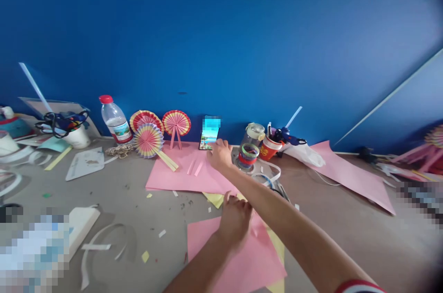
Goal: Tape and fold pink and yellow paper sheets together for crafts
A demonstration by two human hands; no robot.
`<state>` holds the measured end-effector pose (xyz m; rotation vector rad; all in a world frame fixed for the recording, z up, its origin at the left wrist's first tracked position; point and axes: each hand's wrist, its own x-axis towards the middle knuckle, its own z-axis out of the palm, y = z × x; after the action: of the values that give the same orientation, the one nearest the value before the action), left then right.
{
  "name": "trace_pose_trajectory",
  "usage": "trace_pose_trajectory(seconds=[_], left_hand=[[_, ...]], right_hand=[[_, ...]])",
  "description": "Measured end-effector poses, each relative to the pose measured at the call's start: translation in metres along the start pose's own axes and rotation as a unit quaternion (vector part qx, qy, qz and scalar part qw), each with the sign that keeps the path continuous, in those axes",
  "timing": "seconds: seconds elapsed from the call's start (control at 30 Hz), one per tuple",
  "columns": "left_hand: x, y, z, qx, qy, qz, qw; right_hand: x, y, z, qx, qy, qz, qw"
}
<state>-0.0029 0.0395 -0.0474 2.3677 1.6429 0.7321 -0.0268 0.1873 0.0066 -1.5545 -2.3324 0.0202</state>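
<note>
My right hand [220,154] reaches across to a phone [208,135] propped upright against the blue wall. Its fingers are bent and apart, near or at the lower right of the lit screen, holding nothing that I can see. Closer to me, my left hand [237,217] rests curled over the upper part of a pink paper sheet [249,256]; what its fingers close on is hidden. Beyond it lies another pink sheet [169,177], with two narrow pink strips [194,168] on top. Some yellow paper [215,199] shows between the two sheets.
Pleated paper fans [148,140] stand left of the phone, beside a red-capped bottle [116,120]. To the right are a clear jar [255,134], a tape roll [248,154] and a red paper cup [270,147] of tools. Paper scraps and white strips [96,247] litter the table.
</note>
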Motion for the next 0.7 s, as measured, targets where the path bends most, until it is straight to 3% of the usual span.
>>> trace_pose_trajectory(seconds=[0.17, 0.4, 0.5, 0.7], left_hand=[[-0.003, 0.003, -0.003, -0.011, 0.015, -0.024, 1.0], [-0.003, 0.002, -0.006, -0.033, 0.014, -0.022, 0.999], [-0.004, 0.002, -0.005, -0.032, 0.013, -0.023, 0.999], [-0.004, 0.001, -0.006, -0.014, 0.008, -0.002, 1.0]], right_hand=[[0.009, 0.013, -0.001, -0.052, -0.06, -0.101, 0.992], [0.042, 0.025, -0.027, -0.068, 0.034, -0.035, 0.996], [0.033, 0.029, -0.027, -0.059, 0.044, -0.041, 0.996], [0.009, 0.033, -0.004, -0.049, -0.019, -0.09, 0.995]])
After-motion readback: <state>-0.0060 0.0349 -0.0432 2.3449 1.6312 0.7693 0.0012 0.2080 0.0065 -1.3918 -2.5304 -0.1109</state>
